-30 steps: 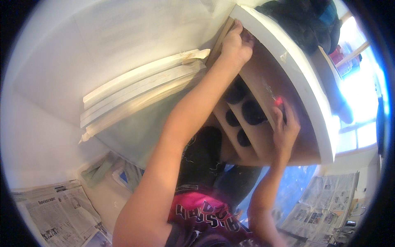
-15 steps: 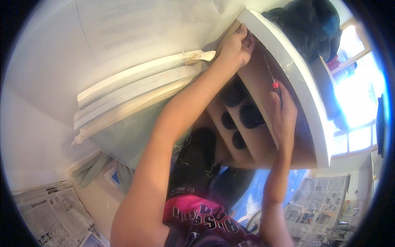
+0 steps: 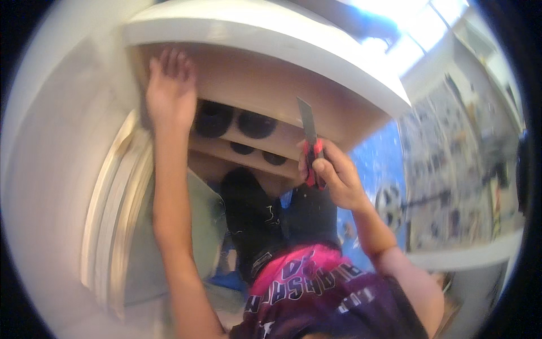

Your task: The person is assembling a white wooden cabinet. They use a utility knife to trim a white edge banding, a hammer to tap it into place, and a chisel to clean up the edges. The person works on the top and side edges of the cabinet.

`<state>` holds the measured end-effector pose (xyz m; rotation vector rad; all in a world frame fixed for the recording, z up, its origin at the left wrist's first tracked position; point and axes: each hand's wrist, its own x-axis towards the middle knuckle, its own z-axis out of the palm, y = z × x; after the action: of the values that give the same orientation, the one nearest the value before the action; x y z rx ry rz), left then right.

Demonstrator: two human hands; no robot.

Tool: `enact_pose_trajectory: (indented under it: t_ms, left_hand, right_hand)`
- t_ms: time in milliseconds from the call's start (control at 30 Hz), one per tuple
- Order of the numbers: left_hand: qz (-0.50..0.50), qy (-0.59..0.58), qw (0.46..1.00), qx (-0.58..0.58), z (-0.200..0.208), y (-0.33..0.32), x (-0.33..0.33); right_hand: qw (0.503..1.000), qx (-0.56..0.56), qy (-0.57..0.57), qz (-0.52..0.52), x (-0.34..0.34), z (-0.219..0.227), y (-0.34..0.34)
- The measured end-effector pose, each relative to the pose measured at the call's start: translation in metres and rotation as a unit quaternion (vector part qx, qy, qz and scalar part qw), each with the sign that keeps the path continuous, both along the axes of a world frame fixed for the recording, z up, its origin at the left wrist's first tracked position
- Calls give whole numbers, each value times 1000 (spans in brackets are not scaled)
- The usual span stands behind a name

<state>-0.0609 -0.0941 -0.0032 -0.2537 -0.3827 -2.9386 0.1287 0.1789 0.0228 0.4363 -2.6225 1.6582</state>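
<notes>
A: Pale-walled rm (image 3: 51, 147); what's nearest?
B: R hand (image 3: 341, 178), grip clenched round a red/blk utility knife (image 3: 311, 158), blade pointing away, in front of brown shelves (image 3: 291, 135).
A: L hand (image 3: 169, 99)?
B: Farther fwd, grip loose, fingers extended, near white board (image 3: 248, 35).

Pale wall (image 3: 62, 141) at left, bright window (image 3: 420, 28) upper right

From my head, a wide fisheye looks steeply down, above and behind my right hand (image 3: 340, 178), taking in my shirt (image 3: 316, 285) below that grip, the white-edged shelf unit (image 3: 271, 39) beyond it and my left hand (image 3: 172, 101) leftward, both forearms near.
</notes>
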Motion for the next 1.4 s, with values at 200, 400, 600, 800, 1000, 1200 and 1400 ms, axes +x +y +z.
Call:
enact_pose_trajectory:
  t_ms: [200, 400, 600, 800, 1000, 1200, 1400]
  left_hand:
    - [-145, 73, 932, -326, -53, 100, 145]
    - [-26, 103, 910, -400, -6, 194, 167]
    - [99, 91, 893, -430, 23, 247, 137]
    - [79, 86, 940, -321, 9, 253, 136]
    - [82, 51, 957, -273, 19, 249, 153]
    - [141, -5, 938, -316, 21, 246, 159]
    - [144, 17, 932, -333, 11, 235, 158]
  right_hand:
    - [993, 21, 95, -65, 49, -25, 77]
    - [946, 175, 198, -188, 84, 33, 157]
    - [943, -115, 110, -292, 97, 3, 207]
    - [946, -135, -48, -291, 103, -89, 215]
    - [937, -187, -182, -234, 106, -157, 200]
    - [947, -180, -118, -237, 110, -190, 224]
    - [915, -233, -135, -299, 108, -212, 232]
